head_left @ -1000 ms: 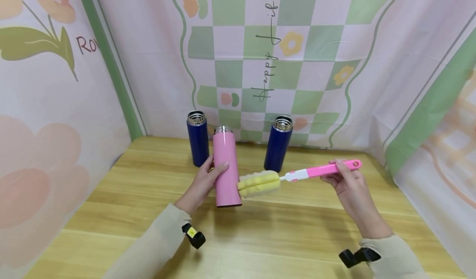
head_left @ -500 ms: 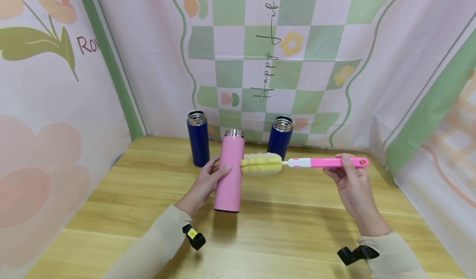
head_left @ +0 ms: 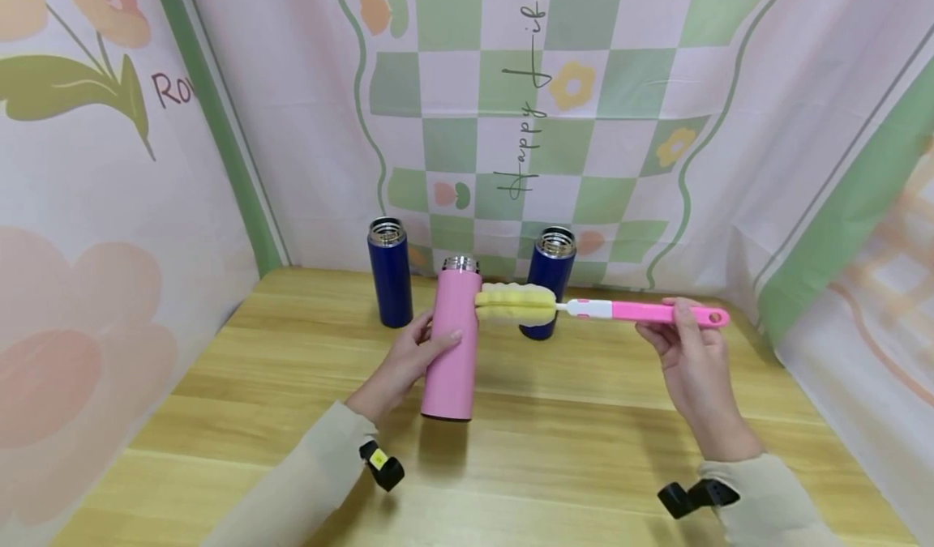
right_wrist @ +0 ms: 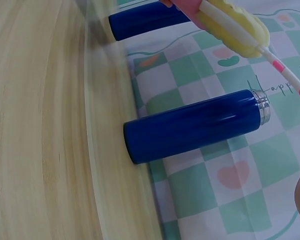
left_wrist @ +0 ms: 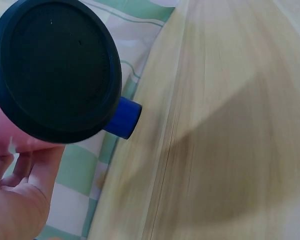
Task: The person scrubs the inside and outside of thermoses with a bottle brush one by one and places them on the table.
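Note:
My left hand (head_left: 404,362) grips a pink thermos bottle (head_left: 454,352) around its middle and holds it raised, its lidless steel mouth tilted away. In the left wrist view the bottle's dark base (left_wrist: 57,70) faces the camera. My right hand (head_left: 696,361) pinches the pink handle of a bottle brush (head_left: 642,312), held level. The brush's yellow sponge head (head_left: 518,304) meets the right side of the pink bottle in the head view, below its neck. In the right wrist view the sponge (right_wrist: 240,32) also lies along the bottle, while only an edge of my right hand shows.
Two lidless dark blue bottles stand upright at the back of the wooden table (head_left: 569,450): one on the left (head_left: 390,275), one on the right (head_left: 547,279), partly behind the brush. A checkered curtain (head_left: 511,142) hangs right behind the table.
The pink bottle has shifted slightly right and its tilt has changed. The brush has risen along its side from near the base toward the neck and turned from slanted to nearly level.

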Demonstrator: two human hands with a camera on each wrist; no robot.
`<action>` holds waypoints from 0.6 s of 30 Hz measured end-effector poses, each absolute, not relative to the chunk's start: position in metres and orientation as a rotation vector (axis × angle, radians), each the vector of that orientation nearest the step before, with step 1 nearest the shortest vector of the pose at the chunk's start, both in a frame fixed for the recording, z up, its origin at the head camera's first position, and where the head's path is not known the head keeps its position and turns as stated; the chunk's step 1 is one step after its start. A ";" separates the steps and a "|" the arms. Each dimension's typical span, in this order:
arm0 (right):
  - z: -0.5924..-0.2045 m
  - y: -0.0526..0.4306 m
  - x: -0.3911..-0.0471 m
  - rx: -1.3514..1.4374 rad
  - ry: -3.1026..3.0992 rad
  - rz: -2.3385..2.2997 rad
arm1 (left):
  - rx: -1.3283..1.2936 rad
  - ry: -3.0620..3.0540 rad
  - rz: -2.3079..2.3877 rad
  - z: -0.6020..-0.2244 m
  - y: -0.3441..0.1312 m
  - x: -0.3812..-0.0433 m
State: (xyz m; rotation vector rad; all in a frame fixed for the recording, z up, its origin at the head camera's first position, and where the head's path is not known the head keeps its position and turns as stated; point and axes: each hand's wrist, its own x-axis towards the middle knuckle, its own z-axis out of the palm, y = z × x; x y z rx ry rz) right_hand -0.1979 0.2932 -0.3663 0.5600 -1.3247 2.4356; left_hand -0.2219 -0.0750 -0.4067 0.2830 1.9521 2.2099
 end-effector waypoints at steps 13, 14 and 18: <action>-0.364 0.288 -0.198 0.573 -1.229 2.404 | 0.299 2.020 2.155 -0.403 -0.073 -0.220; -0.365 0.288 -0.198 0.568 -1.236 2.399 | 0.299 2.020 2.155 -0.402 -0.073 -0.220; -0.367 0.288 -0.198 0.561 -1.251 2.392 | 0.301 2.000 2.162 -0.398 -0.073 -0.221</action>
